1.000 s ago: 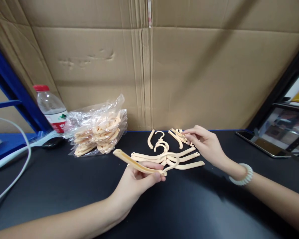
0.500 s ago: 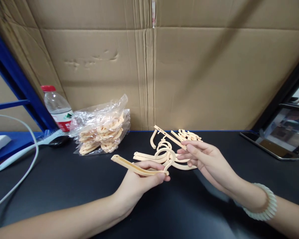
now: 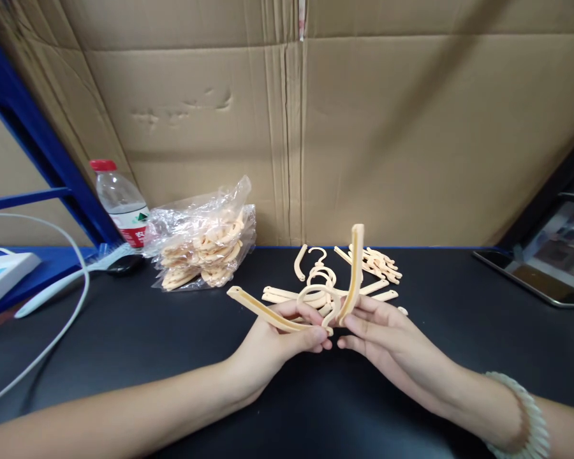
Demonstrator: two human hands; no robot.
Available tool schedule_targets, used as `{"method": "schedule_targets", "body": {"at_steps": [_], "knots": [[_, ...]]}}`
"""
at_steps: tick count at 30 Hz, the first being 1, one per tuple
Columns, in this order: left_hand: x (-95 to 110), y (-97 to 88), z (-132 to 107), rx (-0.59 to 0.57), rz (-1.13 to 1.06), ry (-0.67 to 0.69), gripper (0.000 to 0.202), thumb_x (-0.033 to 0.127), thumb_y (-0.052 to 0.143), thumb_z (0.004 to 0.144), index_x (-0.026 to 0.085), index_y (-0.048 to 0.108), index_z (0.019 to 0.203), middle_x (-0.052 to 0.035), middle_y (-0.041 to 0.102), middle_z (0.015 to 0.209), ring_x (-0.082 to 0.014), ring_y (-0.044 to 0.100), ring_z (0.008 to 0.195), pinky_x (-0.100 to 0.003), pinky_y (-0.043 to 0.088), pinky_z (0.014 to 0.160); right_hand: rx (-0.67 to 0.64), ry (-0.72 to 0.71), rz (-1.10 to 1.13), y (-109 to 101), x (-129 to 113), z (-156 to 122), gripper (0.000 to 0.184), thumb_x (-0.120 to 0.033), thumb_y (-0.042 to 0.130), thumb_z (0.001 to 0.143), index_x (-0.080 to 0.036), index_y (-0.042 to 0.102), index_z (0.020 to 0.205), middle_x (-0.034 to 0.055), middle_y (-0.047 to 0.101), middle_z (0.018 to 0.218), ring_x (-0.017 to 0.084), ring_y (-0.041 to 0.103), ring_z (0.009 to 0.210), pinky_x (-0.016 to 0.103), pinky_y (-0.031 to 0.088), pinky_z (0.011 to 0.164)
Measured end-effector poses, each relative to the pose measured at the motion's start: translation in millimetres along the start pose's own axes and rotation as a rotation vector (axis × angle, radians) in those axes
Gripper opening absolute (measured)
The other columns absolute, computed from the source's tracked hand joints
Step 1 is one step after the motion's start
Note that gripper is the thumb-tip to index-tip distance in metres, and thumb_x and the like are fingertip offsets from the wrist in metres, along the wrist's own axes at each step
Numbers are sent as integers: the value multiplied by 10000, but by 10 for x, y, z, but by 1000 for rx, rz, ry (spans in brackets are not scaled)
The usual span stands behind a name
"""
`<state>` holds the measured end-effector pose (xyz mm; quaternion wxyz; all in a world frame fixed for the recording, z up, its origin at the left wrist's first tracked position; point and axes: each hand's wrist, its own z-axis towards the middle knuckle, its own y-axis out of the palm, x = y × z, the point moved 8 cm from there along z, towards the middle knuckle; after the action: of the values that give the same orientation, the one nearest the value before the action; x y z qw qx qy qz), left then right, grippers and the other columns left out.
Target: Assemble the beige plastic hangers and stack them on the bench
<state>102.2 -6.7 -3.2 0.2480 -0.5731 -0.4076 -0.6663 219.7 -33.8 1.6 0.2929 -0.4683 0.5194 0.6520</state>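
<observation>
My left hand (image 3: pixel 280 338) is closed on a cream plastic hanger arm (image 3: pixel 261 310) with a hook (image 3: pixel 321 299) at its inner end; the arm slants up to the left. My right hand (image 3: pixel 380 331) pinches a second cream hanger arm (image 3: pixel 354 271) that stands nearly upright, its lower end meeting the hook piece between the two hands. Behind the hands a loose pile of cream hanger parts (image 3: pixel 370 271) and hooks lies on the black table (image 3: pixel 124 344).
A clear plastic bag of more cream parts (image 3: pixel 203 245) lies at the back left, a water bottle (image 3: pixel 119 201) beside it. A white cable (image 3: pixel 52 331) crosses the left side. A tablet (image 3: pixel 536 277) lies at the right. A cardboard wall (image 3: pixel 363 127) stands behind.
My right hand picked an arm from the pile, drew it toward me and stood it upright against the piece in my left hand. The left hand has barely moved.
</observation>
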Motion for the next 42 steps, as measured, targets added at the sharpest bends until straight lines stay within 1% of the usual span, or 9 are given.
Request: {"method": "schedule_targets", "body": {"at_steps": [7,10,15,23,26,31,35,38,42], "knots": [[27,5,5,-15,59,21,111,203,807,697,149,717,731,-23,691,723,-121,589,672,-205,473,607,-13,-90,-241,18,-76,18,150,-325,723,793,-195,689,859,36,624,856,152,561,769,238,466,603],[13,-2,4,-19,63,11,95,193,809,691,155,731,728,-14,697,706,-112,582,650,-211,474,634,-32,-110,-272,16,-93,23,142,-317,735,784,-191,704,842,36,645,840,146,568,750,244,478,618],[28,45,-17,-64,53,23,54,167,789,715,174,749,750,-17,747,786,-163,667,782,-267,498,792,-36,-112,-266,-5,-68,20,156,-301,759,760,-180,722,852,28,653,782,137,586,696,263,509,645],[73,120,-57,-126,44,70,40,157,755,748,171,761,785,-35,753,786,-216,702,777,-342,521,813,-11,-125,-347,16,-65,20,165,-334,772,727,-186,719,778,16,662,699,133,590,589,290,523,626],[61,85,-51,-85,45,75,40,167,771,729,167,759,768,-33,747,777,-203,691,763,-321,520,794,37,-158,-394,12,-77,3,145,-332,762,724,-198,711,746,9,650,651,148,601,584,298,526,622],[18,0,-54,45,34,62,56,170,792,705,162,740,724,-13,727,713,-151,645,709,-249,498,726,102,-219,-416,-11,-67,-31,123,-298,760,721,-196,692,736,27,681,704,157,616,629,291,530,630],[11,2,-52,90,-1,62,78,198,784,722,150,727,744,-20,725,707,-149,638,698,-247,493,708,137,-268,-396,-11,-69,-27,127,-287,757,735,-187,680,738,23,674,702,145,618,634,280,538,638],[20,-14,-45,127,7,53,110,215,791,718,137,721,749,-21,711,701,-145,629,702,-242,493,705,98,-259,-382,7,-71,9,111,-276,737,766,-181,688,800,33,683,767,144,634,682,269,548,647],[17,-72,-44,179,45,4,156,230,807,705,121,702,744,-12,681,683,-114,615,672,-200,492,661,-26,-225,-320,-74,-214,71,173,-235,748,759,-205,671,910,28,671,888,125,625,709,206,514,531]]}}
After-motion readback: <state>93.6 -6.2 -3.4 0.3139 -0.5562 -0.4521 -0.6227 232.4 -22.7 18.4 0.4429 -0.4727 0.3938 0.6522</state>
